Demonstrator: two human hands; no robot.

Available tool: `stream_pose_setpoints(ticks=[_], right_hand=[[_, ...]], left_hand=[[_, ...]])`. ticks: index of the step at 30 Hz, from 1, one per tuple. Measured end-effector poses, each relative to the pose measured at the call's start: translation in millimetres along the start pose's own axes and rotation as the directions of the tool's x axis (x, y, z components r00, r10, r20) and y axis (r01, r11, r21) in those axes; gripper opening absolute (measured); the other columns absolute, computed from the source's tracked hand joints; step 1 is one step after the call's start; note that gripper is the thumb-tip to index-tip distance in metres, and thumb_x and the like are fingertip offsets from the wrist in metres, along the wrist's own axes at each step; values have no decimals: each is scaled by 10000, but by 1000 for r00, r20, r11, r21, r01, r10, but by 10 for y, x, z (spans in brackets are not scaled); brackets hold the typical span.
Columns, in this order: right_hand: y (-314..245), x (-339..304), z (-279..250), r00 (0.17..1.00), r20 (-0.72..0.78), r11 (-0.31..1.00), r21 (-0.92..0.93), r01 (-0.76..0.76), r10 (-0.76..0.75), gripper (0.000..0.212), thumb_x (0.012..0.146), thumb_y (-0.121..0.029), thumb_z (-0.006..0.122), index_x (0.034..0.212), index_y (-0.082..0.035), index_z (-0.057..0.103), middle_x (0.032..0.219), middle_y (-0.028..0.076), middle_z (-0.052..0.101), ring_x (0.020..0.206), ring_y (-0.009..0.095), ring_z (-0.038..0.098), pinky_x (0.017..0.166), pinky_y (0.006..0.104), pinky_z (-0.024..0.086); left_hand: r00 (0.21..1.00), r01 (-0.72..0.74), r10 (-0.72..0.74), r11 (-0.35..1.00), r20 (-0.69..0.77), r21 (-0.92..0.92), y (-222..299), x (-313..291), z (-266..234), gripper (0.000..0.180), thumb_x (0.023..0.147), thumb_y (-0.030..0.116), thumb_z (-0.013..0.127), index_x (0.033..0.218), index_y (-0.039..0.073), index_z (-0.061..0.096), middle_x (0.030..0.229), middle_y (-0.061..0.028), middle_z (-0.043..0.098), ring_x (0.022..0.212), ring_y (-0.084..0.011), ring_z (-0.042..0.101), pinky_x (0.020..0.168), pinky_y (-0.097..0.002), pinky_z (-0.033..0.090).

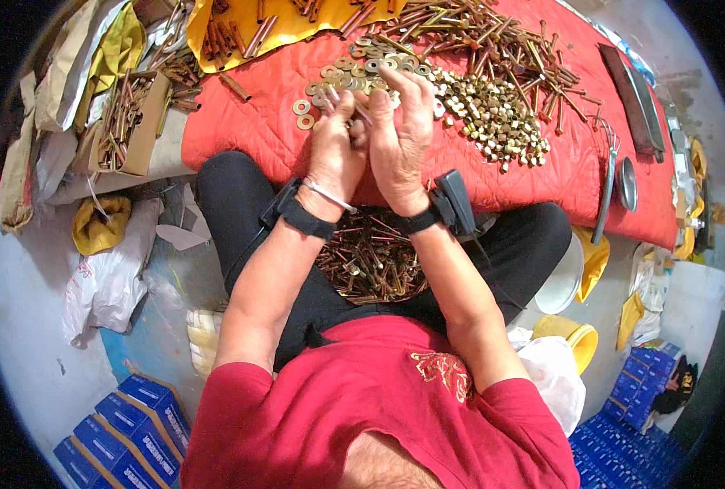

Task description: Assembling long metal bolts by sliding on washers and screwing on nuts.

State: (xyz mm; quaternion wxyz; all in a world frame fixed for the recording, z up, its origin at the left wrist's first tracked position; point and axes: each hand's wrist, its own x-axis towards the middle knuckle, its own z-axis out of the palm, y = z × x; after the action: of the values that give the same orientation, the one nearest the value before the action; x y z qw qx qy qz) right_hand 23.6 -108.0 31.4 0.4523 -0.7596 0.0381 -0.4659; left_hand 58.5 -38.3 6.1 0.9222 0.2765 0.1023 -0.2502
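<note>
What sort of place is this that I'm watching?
Probably a small hardware workshop, perhaps a makeshift one. Loose copper-coloured bolts, flat washers and brassy nuts lie in separate heaps on a red quilted cloth, and blue boxes stand nearby.

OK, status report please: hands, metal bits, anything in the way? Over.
Left hand curled, contents hard to make out; right hand half open beside it. Washers just beyond, on red cloth. Nuts heaped to the right; no obstruction seen.
</note>
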Motion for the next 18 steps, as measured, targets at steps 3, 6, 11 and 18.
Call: stream_pose_setpoints(ticks=[3, 6, 11, 18], right_hand=[[-25, 121, 69, 999, 53, 1000, 25, 1, -2, 258, 884, -191, 564, 1078, -24, 596, 1010, 167, 546, 975, 327, 520, 881, 397, 408], [-19, 179, 122, 990, 133, 998, 38, 44, -48, 290, 914, -250, 519, 1066, -15, 595, 978, 179, 554, 956, 349, 522, 860, 406, 413], [112, 300, 102, 980, 198, 1000, -3, 6, -5, 267, 927, -233, 493, 1027, -13, 607, 943, 165, 589, 904, 352, 530, 806, 426, 424], [375, -133, -186, 963, 266, 981, -174, 80, -32, 217, 873, -129, 508, 1039, -36, 613, 1003, 147, 585, 947, 333, 512, 841, 419, 403]], left_hand=[[995, -38, 29, 995, 99, 93, 122, 34, -157, 248, 990, 277, 461, 894, 100, 605, 631, 58, 454, 509, -56, 381, 479, -203, 320], [880, -474, 441, 817, 174, 327, -272, 296, -390, 286, 998, 295, 436, 878, 94, 601, 643, 45, 474, 522, -65, 401, 485, -209, 343], [978, -207, 208, 978, -22, 10, 111, 89, -58, 72, 951, 152, 538, 887, 125, 555, 720, 50, 547, 563, -49, 487, 471, -192, 395], [808, -528, 536, 474, 244, 705, -127, 63, -89, 150, 899, 187, 636, 875, 50, 578, 646, 21, 544, 552, -62, 481, 504, -249, 419]])
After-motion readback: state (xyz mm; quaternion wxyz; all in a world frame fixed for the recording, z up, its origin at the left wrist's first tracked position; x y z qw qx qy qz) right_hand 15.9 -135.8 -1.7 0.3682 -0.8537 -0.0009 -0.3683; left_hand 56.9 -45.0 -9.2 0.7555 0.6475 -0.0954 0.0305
